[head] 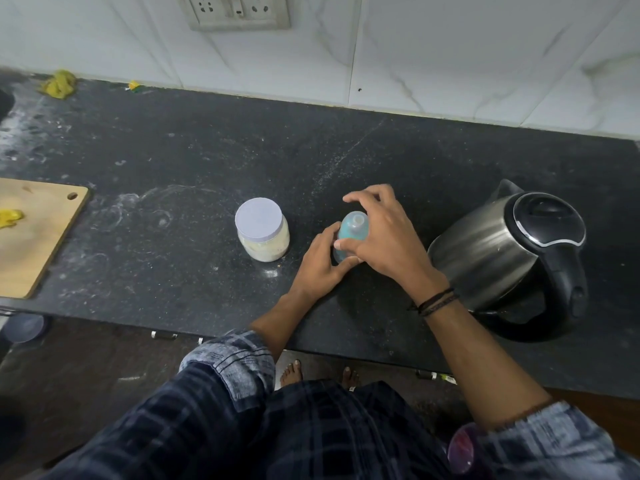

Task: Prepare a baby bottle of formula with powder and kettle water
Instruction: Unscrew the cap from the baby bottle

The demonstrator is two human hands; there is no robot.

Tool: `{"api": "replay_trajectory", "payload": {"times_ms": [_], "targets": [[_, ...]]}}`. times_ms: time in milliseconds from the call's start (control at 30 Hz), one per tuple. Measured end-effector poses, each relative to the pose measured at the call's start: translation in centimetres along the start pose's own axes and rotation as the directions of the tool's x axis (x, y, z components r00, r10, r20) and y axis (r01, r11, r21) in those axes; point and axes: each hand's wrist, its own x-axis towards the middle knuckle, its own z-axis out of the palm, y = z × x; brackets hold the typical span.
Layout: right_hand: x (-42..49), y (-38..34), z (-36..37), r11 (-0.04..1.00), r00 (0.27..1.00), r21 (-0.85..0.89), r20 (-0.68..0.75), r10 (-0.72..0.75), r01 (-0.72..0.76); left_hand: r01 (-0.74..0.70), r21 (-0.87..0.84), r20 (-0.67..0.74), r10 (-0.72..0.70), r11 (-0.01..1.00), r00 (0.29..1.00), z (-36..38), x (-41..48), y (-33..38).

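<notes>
Table (173, 150) of dark speckled stone runs along a white marble-look tiled wall, its surface dusted with pale smears. On its right part stands a steel electric kettle (485, 251) with a black lid, closed, and a black handle on the near-right side. At the left edge lies a wooden cutting board (38, 244) with a small yellow scrap (10, 217) on it. A plastic jar (262, 233) of pale powder, capped with a white lid, stands near the middle of the table.

Just right of the jar, between it and the kettle, the person's 2 hands meet. The left hand (320, 265) wraps its fingers round the lower body of the baby bottle (351, 230) and holds it. The right hand (384, 233) comes over from above, thumb and curled fingers gripping the teal collar at the top, with the index finger arched higher. The bottle stands roughly upright on the table, apart from jar and kettle, its clear teat showing between the fingers. Dark thread bands (436, 301) circle the right wrist. A yellow crumpled lump (59, 84) sits at the far left by the wall.
</notes>
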Motion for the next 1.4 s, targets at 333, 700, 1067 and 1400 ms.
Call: {"api": "replay_trajectory", "payload": {"times_ms": [333,700,1067,1400], "targets": [[-0.12,0.18,0.22,1.0,1.0,-0.022,-0.003,0.0,-0.001,-0.014,-0.004,-0.001,0.014,1.0,1.0,-0.12,-0.04,0.22],[-0.17,-0.2,0.46,0.998,1.0,-0.065,0.008,-0.01,0.011,-0.013,-0.005,0.006,0.013,1.0,1.0,-0.05,-0.01,0.19],[-0.25,-0.32,0.17,0.991,0.999,-0.127,0.029,-0.027,0.031,-0.007,0.005,0.009,0.007,1.0,1.0,-0.15,-0.08,0.24],[-0.14,-0.33,-0.04,0.987,0.999,-0.162,0.031,-0.008,0.013,-0.012,0.002,0.014,0.012,1.0,1.0,-0.22,-0.06,0.33]]}}
